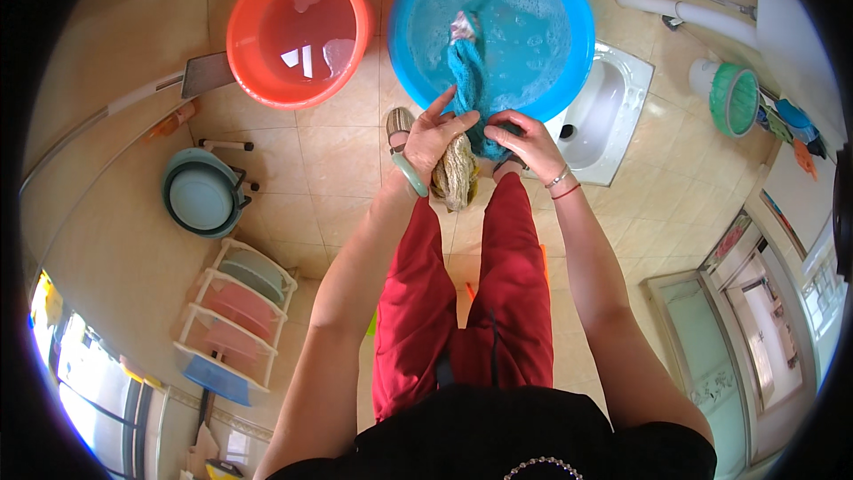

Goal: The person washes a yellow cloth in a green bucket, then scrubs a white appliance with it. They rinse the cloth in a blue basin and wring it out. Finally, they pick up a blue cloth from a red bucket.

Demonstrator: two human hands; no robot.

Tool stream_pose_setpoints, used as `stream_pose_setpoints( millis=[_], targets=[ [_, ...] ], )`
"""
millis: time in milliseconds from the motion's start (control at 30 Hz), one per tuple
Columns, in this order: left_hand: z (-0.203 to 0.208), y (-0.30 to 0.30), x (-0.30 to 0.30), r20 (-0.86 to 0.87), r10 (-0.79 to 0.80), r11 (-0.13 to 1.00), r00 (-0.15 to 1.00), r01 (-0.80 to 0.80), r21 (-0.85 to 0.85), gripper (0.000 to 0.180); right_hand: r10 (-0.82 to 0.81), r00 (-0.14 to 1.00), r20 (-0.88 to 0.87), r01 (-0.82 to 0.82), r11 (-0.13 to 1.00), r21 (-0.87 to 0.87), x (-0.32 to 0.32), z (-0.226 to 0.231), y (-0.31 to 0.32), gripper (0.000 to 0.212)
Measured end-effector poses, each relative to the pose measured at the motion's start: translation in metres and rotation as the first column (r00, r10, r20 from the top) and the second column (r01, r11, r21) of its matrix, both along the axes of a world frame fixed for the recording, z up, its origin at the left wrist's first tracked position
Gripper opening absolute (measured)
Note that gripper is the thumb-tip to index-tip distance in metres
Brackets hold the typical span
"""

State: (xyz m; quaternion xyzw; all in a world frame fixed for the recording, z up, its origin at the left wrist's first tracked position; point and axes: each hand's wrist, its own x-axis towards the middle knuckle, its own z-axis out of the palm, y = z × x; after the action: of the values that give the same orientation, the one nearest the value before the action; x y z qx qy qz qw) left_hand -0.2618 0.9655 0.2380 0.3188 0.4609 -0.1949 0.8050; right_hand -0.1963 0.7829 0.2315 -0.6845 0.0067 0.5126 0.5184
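A long, wet blue knitted cloth (466, 62) drapes from the soapy water over the near rim of a blue basin (402, 53). Its far end shows a pale, pinkish patch. My left hand (434, 138), with a green bangle at the wrist, lies against the cloth's left side, fingers apart. On the other side my right hand (530, 144) is closed on the cloth's near part, its fingertips partly hidden. Below my left hand hangs a cream, coarse-textured piece of fabric (456, 176), between my knees; whether it joins the blue cloth I cannot tell.
To the left stands an orange basin (242, 40) of reddish-looking water. A white squat toilet pan (622, 98) is set in the floor at the right. Stacked grey-green basins (182, 173) and a white rack (271, 351) line the left wall; a green-lined bin (734, 100) stands right.
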Motion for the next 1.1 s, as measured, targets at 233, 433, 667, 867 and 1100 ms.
stream_pose_setpoints(
  millis=[233,433,667,867,1100],
  targets=[
    [0.016,0.012,-0.001,-0.071,0.062,0.998,0.996,-0.061,0.022,0.071,-0.47,0.883,-0.003,0.468,0.878,0.102,0.008,0.007,0.008,0.02],
    [0.014,0.007,-0.02,0.067,0.039,0.984,0.997,-0.05,0.171,0.053,0.099,0.99,0.103,-0.09,0.992,-0.086,0.0,0.02,0.03,0.029],
    [0.002,0.03,-0.04,0.065,-0.095,0.983,0.993,0.083,0.162,0.04,-0.181,0.983,0.042,0.171,0.97,0.171,-0.001,0.034,0.056,0.023],
    [0.01,0.043,-0.062,0.322,-0.313,0.934,0.894,0.228,0.276,0.053,-0.434,0.883,-0.179,0.458,0.881,0.122,-0.011,0.024,0.09,0.028],
    [0.002,0.074,-0.084,0.053,0.254,0.961,0.966,-0.258,0.101,0.034,0.087,0.819,0.567,-0.14,0.989,0.05,-0.056,0.009,0.147,0.042]
  ],
)
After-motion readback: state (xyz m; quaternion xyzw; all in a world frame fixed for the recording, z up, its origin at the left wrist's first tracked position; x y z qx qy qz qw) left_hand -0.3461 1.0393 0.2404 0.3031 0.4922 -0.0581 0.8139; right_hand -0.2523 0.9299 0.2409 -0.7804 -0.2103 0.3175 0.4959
